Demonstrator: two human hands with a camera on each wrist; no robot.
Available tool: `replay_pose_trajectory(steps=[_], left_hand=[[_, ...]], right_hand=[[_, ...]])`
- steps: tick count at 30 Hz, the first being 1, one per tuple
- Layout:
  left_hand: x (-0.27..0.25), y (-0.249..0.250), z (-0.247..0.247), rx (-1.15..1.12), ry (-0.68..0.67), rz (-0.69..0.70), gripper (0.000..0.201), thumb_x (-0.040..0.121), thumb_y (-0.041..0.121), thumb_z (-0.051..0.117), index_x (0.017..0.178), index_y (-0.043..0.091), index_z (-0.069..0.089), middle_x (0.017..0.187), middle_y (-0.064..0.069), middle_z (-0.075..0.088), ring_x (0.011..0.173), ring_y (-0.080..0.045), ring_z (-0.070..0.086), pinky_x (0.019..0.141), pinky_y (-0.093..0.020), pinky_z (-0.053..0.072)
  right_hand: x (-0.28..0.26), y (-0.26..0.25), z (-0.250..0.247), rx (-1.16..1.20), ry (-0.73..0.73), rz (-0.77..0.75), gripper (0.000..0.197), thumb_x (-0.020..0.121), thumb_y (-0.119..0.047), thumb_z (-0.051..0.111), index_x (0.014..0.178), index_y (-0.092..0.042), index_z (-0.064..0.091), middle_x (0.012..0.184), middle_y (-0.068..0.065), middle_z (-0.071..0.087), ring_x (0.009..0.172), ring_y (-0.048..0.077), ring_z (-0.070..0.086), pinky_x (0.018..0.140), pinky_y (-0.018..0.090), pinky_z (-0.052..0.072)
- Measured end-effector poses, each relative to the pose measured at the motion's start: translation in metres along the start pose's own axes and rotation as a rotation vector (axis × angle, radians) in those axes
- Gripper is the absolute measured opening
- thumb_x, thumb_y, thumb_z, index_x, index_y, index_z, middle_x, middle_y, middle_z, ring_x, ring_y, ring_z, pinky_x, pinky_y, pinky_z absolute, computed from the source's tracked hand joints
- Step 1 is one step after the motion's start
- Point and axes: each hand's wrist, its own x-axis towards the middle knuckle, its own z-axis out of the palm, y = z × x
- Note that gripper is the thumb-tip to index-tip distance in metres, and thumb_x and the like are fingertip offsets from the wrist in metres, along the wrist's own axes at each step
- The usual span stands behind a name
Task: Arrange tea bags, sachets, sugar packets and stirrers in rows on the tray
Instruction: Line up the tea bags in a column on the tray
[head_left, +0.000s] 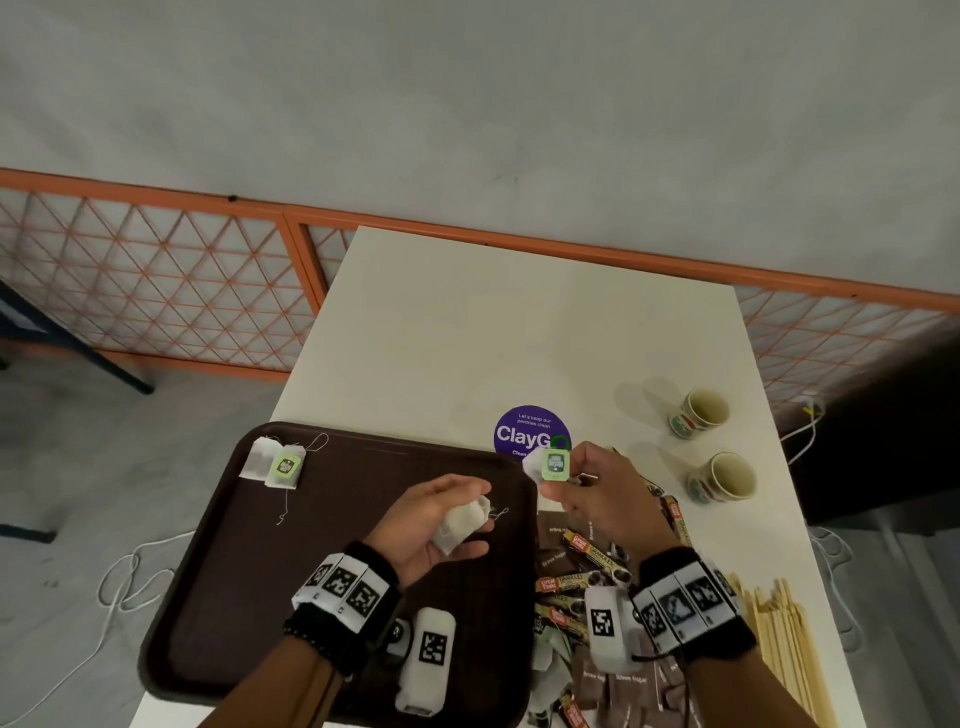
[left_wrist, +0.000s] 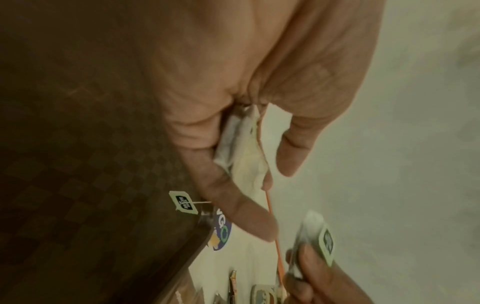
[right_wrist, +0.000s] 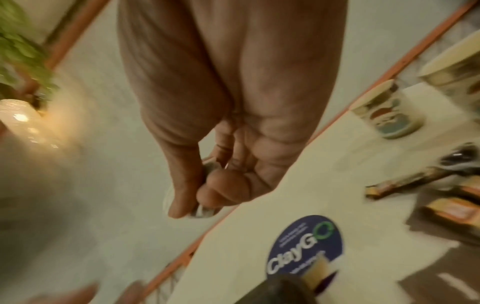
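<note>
A brown tray (head_left: 208, 571) lies on the white table, with two tea bags (head_left: 278, 464) with a green tag at its far left corner. My left hand (head_left: 467, 514) hovers over the tray's middle, fingers curled round a white tea bag (head_left: 462, 522). In the left wrist view that tea bag (left_wrist: 244, 148) sits in my palm and its green tag (left_wrist: 183, 202) dangles on a string. My right hand (head_left: 563, 473) is above the tray's far right corner and pinches a second tea bag (head_left: 555, 464) with its green tag facing up. The right wrist view shows thumb and fingers closed on it (right_wrist: 205, 209).
Right of the tray lies a pile of coffee sachets (head_left: 582, 561) and brown sugar packets (head_left: 623, 686). Wooden stirrers (head_left: 779, 634) lie near the table's right edge. Two paper cups (head_left: 701, 413) (head_left: 722, 477) stand further back, beside a purple sticker (head_left: 530, 434).
</note>
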Motion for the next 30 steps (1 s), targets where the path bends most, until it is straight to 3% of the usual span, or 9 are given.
replay_pose_trajectory(steps=[3,8,11,15,18,23,26,30], left_hand=[[-0.006,0.003,0.004,0.082,-0.001,0.044,0.031,0.088,0.028,0.070,0.111,0.006,0.069,0.094,-0.007,0.069,0.084,-0.019,0.068,0.059,-0.029,0.058],[-0.028,0.002,-0.030,0.204,0.081,0.152,0.015,0.089,0.027,0.071,0.092,0.012,0.071,0.083,-0.008,0.069,0.072,-0.013,0.066,0.051,-0.025,0.053],[-0.041,0.006,-0.062,0.271,0.133,0.146,0.015,0.090,0.025,0.070,0.089,0.010,0.072,0.082,-0.008,0.069,0.069,-0.013,0.066,0.050,-0.026,0.054],[-0.056,0.016,-0.100,0.301,0.166,0.118,0.026,0.090,0.026,0.070,0.098,0.001,0.070,0.088,-0.013,0.071,0.076,-0.023,0.066,0.049,-0.025,0.054],[-0.063,0.022,-0.130,0.328,0.201,0.111,0.021,0.090,0.026,0.070,0.094,0.005,0.072,0.087,-0.013,0.069,0.077,-0.024,0.065,0.049,-0.025,0.053],[-0.078,0.036,-0.171,0.250,0.107,0.073,0.028,0.093,0.027,0.066,0.105,0.001,0.068,0.085,-0.010,0.069,0.070,-0.015,0.065,0.047,-0.022,0.049],[-0.085,0.044,-0.196,0.281,0.111,0.069,0.033,0.093,0.024,0.066,0.108,-0.005,0.065,0.083,-0.013,0.068,0.066,-0.015,0.064,0.044,-0.022,0.047],[-0.092,0.052,-0.226,0.302,0.151,0.044,0.030,0.090,0.028,0.069,0.105,0.001,0.068,0.082,-0.011,0.069,0.068,-0.018,0.065,0.046,-0.024,0.048]], right_hand=[[-0.010,-0.019,0.027,0.063,-0.121,-0.009,0.027,0.077,-0.015,0.082,0.094,-0.006,0.063,0.086,0.005,0.074,0.061,0.011,0.061,0.056,0.023,0.050],[-0.015,-0.028,0.072,0.147,-0.349,-0.019,0.021,0.084,-0.017,0.076,0.098,-0.011,0.062,0.090,0.011,0.072,0.065,0.013,0.064,0.057,0.022,0.050],[-0.016,-0.034,0.108,0.078,-0.251,-0.060,0.009,0.090,-0.024,0.069,0.088,-0.015,0.068,0.079,0.011,0.069,0.059,0.010,0.061,0.054,0.020,0.048],[-0.006,-0.035,0.156,-0.010,-0.126,-0.130,0.010,0.090,-0.022,0.070,0.080,-0.021,0.073,0.069,-0.001,0.067,0.058,0.005,0.057,0.060,0.028,0.048],[-0.001,-0.045,0.180,0.023,-0.186,-0.076,0.012,0.092,-0.019,0.067,0.084,-0.019,0.075,0.062,-0.002,0.063,0.056,0.005,0.054,0.056,0.023,0.045],[0.001,-0.064,0.219,0.114,-0.306,0.021,0.015,0.087,-0.013,0.072,0.100,-0.021,0.072,0.073,0.007,0.070,0.056,0.010,0.059,0.052,0.021,0.048],[0.004,-0.072,0.243,0.110,-0.408,0.133,0.007,0.087,-0.018,0.073,0.094,-0.017,0.074,0.068,-0.001,0.067,0.056,0.006,0.054,0.052,0.018,0.044],[0.010,-0.076,0.275,0.258,-0.510,0.313,0.014,0.086,-0.020,0.073,0.096,-0.009,0.073,0.073,-0.002,0.066,0.061,0.006,0.054,0.058,0.018,0.044]])
